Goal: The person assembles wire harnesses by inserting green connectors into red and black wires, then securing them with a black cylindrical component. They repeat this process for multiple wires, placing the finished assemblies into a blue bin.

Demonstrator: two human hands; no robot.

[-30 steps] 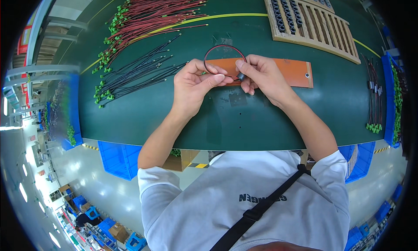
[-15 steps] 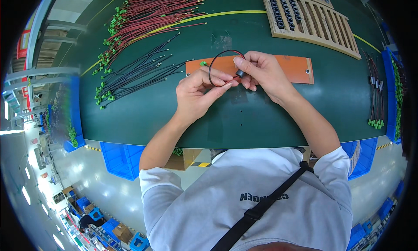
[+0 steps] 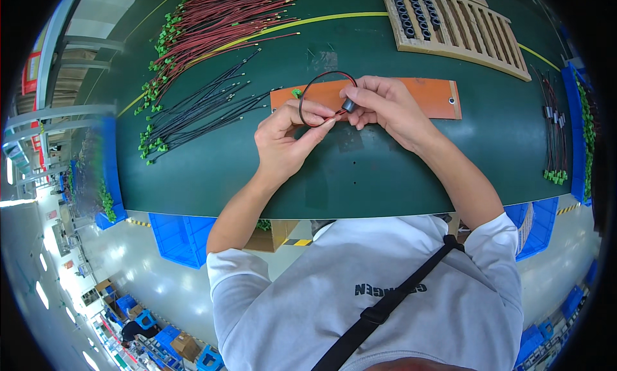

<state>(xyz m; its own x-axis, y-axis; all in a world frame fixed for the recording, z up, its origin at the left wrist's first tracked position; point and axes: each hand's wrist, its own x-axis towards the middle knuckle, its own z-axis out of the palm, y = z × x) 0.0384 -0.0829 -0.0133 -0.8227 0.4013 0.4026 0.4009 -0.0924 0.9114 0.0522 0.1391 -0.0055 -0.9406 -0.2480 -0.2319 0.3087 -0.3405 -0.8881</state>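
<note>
Over the orange board (image 3: 418,98), my left hand (image 3: 290,128) pinches red and black wires (image 3: 324,73), which loop up between my hands. A small black ferrite ring (image 3: 348,105) sits around the wires, gripped by the fingers of my right hand (image 3: 384,107). Close by my left fingers, a green connector (image 3: 296,93) lies on the board's left part. Left of my hands, black wires (image 3: 205,107) with green connectors are spread on the green table (image 3: 398,178).
Red wires (image 3: 238,14) lie in a big bundle at the far left. At the far right stands a wooden rack (image 3: 463,30) with black ferrite rings in several slots. A finished-looking wire bundle (image 3: 554,139) lies near the right edge. Blue bins (image 3: 183,239) stand below the table.
The ferrite ring now shows more fully between my hands, with a longer stretch of wire visible between it and my left fingertips. The whole view has shifted slightly.
</note>
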